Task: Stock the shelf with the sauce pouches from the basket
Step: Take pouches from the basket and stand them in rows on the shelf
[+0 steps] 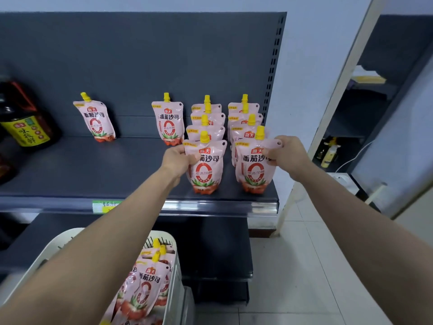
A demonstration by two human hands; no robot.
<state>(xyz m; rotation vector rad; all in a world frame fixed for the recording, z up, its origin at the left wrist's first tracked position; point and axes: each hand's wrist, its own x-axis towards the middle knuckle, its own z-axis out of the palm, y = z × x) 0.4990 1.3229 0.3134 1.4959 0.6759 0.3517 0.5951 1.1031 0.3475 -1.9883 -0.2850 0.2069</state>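
Two hands work at the shelf. Left hand pinches the left pouch by its side; right hand pinches the right pouch by its top corner. More pouches lie in the basket below.

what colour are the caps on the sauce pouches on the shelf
Yellow. The head view shows it best, for example on the cap of the front pouch.
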